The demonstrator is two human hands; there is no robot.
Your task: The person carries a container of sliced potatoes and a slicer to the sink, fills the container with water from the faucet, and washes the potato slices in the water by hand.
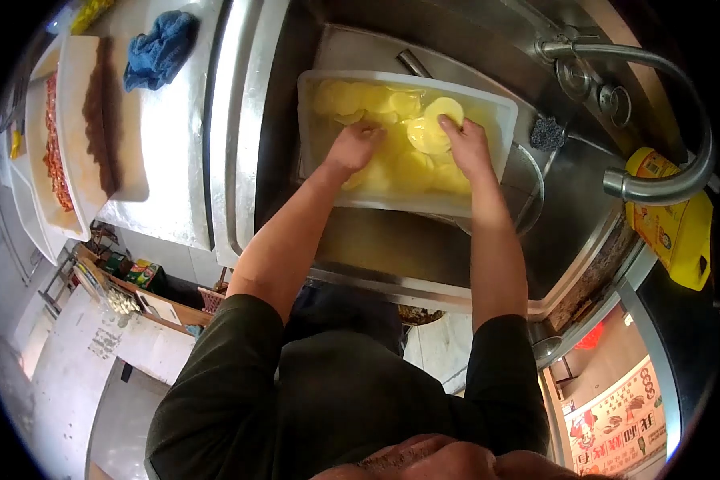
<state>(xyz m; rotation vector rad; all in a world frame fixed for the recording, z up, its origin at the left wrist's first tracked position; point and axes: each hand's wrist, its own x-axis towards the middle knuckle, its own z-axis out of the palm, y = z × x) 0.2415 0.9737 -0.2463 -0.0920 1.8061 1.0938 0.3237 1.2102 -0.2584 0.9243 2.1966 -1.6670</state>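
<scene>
Your right hand (467,142) has its fingers clamped on round potato slices (430,132), thumb uppermost, in the right half of a water-filled white plastic tub (408,77). Your left hand (360,146) dips in near the middle; whether its fingers are together or apart cannot be told. The tub stands inside a steel sink (564,216), a wire scrubber (547,134) just beside its right end.

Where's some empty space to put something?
The metal counter is bare between the blue cloth and its near edge. The sink floor looks open too, between the white tub and the front rim. It's crowded inside the tub, with left hand, right hand and yellow slices, and right of it, with a metal loop and scrubber.
</scene>
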